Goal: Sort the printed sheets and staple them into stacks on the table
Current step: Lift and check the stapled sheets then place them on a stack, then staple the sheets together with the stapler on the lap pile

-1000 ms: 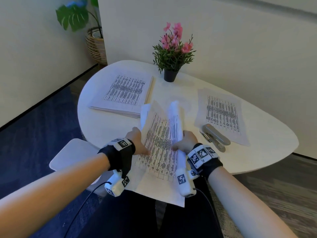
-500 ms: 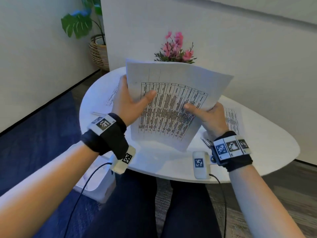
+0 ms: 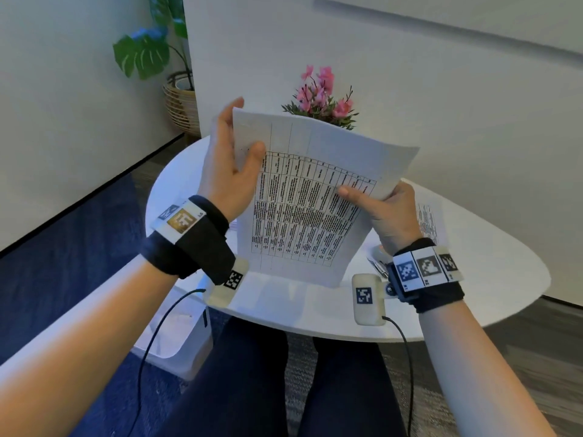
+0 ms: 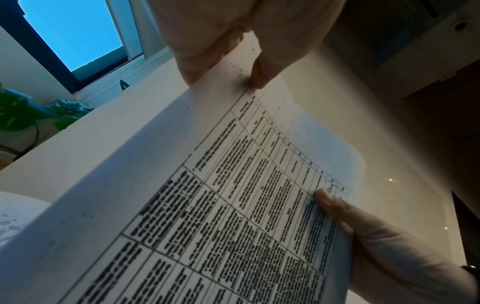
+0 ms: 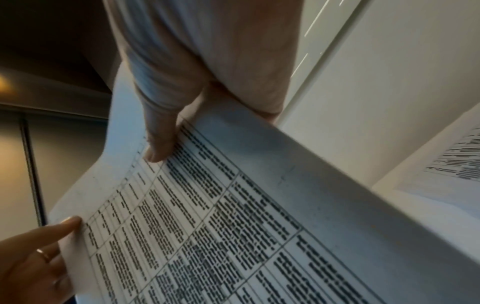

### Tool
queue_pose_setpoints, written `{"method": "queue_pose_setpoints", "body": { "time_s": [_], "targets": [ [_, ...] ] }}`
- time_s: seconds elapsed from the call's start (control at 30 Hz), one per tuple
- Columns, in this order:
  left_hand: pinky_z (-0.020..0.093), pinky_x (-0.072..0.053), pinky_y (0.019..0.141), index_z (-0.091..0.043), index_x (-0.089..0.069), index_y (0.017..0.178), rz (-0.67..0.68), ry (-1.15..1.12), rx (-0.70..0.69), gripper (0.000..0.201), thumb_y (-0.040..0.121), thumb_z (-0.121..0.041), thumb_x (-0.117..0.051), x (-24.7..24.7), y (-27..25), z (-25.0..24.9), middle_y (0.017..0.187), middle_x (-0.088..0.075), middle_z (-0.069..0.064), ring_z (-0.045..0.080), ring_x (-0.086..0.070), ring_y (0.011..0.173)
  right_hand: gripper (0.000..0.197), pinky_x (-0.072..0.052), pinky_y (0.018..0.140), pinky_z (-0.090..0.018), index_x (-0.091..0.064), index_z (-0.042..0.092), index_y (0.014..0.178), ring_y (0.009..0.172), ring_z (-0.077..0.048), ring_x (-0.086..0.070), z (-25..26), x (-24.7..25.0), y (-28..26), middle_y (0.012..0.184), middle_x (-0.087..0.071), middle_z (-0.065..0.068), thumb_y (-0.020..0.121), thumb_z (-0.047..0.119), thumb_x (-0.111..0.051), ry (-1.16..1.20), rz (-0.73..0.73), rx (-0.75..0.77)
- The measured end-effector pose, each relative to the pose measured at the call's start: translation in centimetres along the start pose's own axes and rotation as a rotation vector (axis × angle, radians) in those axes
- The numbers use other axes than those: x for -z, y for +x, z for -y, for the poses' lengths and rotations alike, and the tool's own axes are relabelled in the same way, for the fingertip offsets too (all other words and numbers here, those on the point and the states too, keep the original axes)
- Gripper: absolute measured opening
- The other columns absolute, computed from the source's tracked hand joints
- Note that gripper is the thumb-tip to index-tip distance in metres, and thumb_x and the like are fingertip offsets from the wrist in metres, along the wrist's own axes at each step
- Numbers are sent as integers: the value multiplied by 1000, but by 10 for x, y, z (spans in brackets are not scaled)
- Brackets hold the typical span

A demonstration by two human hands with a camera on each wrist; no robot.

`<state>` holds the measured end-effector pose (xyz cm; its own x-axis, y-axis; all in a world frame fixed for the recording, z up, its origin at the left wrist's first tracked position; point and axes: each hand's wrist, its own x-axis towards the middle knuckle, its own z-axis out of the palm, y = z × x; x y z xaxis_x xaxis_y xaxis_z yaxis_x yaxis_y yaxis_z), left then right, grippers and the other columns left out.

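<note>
Both hands hold a bundle of printed sheets [image 3: 309, 203] upright above the white table [image 3: 492, 279], the printed grid facing the person. The left hand [image 3: 227, 171] pinches the upper left edge — thumb on the front, fingers behind. The right hand [image 3: 388, 212] grips the right edge lower down, thumb [image 5: 158, 142] pressed flat on the print, fingers curled behind the paper. Another printed sheet [image 3: 429, 219] lies flat on the table beside the right wrist — partly hidden. A pink-flowered plant [image 3: 321, 99] stands behind the bundle.
</note>
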<state>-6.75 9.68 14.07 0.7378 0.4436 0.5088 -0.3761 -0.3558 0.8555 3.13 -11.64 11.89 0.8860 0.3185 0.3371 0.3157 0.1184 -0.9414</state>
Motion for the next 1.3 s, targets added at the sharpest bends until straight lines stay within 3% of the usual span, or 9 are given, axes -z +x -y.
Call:
{"method": "queue_pose_setpoints", "body": {
  "time_s": [0.3, 0.47, 0.57, 0.67, 0.8, 0.93, 1.03, 1.2, 1.3],
  "targets": [
    [46, -54, 87, -20, -59, 113, -38, 83, 154, 22, 93, -29, -57, -10, -9, 31, 109, -69, 0, 16, -66, 100, 11, -56, 70, -33, -69, 23, 75, 73, -13, -67, -17, 6, -3, 74, -71, 9, 78, 14, -75, -171, -55, -57],
    [50, -54, 82, -16, -65, 110, 11, 244, 313, 30, 95, -39, -52, -17, -26, 63, 97, -71, 8, 26, -67, 90, 45, -44, 59, -34, -64, -5, 73, 58, -27, -56, -57, 24, -12, 75, -63, -30, 80, 38, -71, -394, 71, -186],
    [48, -53, 86, -14, -65, 107, 0, 281, 361, 39, 92, -46, -50, -14, -19, 61, 98, -71, 7, 25, -67, 93, 38, -46, 63, -24, -71, -3, 96, 63, -7, -61, -75, 45, -6, 91, -71, -15, 80, 32, -74, -737, 226, -237],
    [44, -53, 86, -14, -66, 103, 7, 306, 384, 30, 95, -39, -51, -5, -4, 46, 97, -70, 6, 24, -66, 91, 32, -47, 94, -35, -64, 10, 114, 108, -23, -58, -94, 77, 3, 119, -62, -7, 86, 25, -65, -1203, 199, -370],
    [29, -45, 72, -10, -67, 101, 88, 532, 324, 31, 96, -36, -51, 6, 10, 26, 86, -67, 7, 23, -61, 81, 39, -46, 64, -26, -46, 10, 76, 89, -26, -60, -124, 98, 5, 82, -54, -5, 87, 45, -55, -1600, 412, -588],
    [25, -39, 58, -10, -67, 95, 166, 651, 322, 30, 95, -36, -53, 11, 14, 19, 73, -61, 2, 17, -56, 69, 57, -46, 69, -30, -50, 5, 103, 95, -29, -59, -143, 106, 6, 98, -57, -12, 85, 59, -54, -1482, 328, -641],
    [23, -36, 53, -8, -67, 98, 206, 720, 323, 31, 95, -36, -54, 13, 12, 20, 72, -60, 4, 15, -52, 63, 58, -50, 82, -41, -39, -2, 125, 101, -36, -59, -129, 99, 6, 115, -57, -22, 92, 44, -53, -1129, 32, -612],
    [26, -37, 57, -11, -63, 85, 327, 840, 260, 30, 95, -38, -52, 5, 6, 24, 67, -56, 4, 21, -53, 66, 40, -52, 70, -39, -52, 15, 104, 79, -24, -63, -38, 73, 23, 90, -62, -6, 81, 42, -69, -321, -538, -217],
    [27, -42, 58, -14, -65, 84, 383, 818, 229, 29, 95, -38, -53, -7, 3, 29, 64, -58, 2, 21, -56, 62, 40, -41, 48, -25, -55, 9, 90, 50, -19, -54, 17, 53, 38, 64, -62, 1, 70, 32, -81, 244, -634, -51]
  ]
}}
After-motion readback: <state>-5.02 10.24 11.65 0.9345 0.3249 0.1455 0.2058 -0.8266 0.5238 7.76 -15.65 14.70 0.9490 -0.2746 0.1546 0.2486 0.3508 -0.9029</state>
